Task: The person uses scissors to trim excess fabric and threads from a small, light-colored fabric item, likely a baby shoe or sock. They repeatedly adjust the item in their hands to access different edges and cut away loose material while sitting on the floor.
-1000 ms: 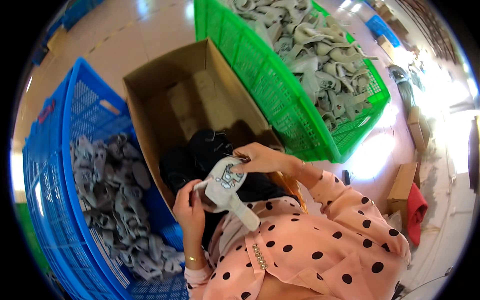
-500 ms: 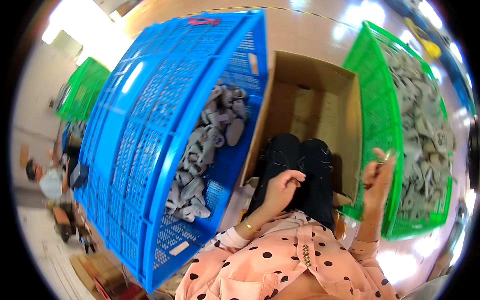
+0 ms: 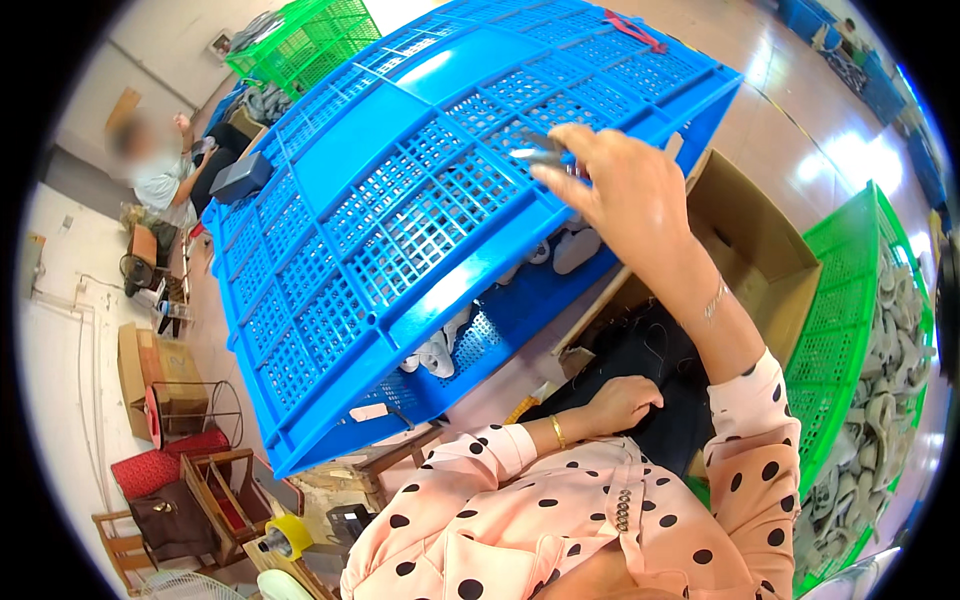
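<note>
My right hand (image 3: 635, 195) is raised over the top of the blue plastic crate (image 3: 400, 250), thumb and fingers closed on a small dark and silver tool, apparently thread snips (image 3: 540, 153). Its tip lies over the crate's mesh; whether it touches is unclear. My left hand (image 3: 625, 403) rests curled on my dark-clothed lap (image 3: 680, 390), and what is inside its fingers, if anything, is hidden. The blue crate has its open side facing me, and grey shoe uppers (image 3: 435, 352) show inside, partly covered by its upper edge.
A cardboard box (image 3: 750, 220) stands beyond my knees. To the right is a green crate (image 3: 840, 310) full of grey shoe uppers (image 3: 870, 430). A small dark box (image 3: 240, 178) sits on the blue crate's far-left edge. Another person (image 3: 165, 175) sits at far left, near stacked green crates (image 3: 310, 45).
My right hand has swung from beside the green crate up and left to above the blue crate. The view has turned left. My left hand stays curled on my lap.
</note>
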Tool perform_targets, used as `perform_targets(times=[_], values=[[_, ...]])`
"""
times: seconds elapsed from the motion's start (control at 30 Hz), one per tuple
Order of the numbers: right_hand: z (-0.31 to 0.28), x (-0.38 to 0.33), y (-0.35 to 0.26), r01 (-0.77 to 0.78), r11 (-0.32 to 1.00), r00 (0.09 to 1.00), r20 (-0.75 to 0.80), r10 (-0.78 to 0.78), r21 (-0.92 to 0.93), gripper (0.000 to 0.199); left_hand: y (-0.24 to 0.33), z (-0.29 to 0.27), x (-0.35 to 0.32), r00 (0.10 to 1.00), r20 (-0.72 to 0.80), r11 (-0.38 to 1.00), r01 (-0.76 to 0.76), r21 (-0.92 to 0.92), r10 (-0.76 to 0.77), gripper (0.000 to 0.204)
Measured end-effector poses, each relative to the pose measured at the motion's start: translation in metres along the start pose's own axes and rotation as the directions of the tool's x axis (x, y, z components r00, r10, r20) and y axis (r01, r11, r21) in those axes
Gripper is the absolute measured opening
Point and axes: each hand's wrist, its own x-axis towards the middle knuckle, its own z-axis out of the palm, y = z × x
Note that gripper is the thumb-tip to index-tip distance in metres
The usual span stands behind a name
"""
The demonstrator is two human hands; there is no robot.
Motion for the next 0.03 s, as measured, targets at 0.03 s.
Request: perform_targets(times=[0.03], values=[[0.0064, 0.0102, -0.0007, 0.000, 1.000, 1.000, -0.021, -0.001, -0.031, 0.035, -0.0013, -0.0049, -0.0007, 1.000, -0.013, 1.000, 0.004, 0.008, -0.004, 0.017]])
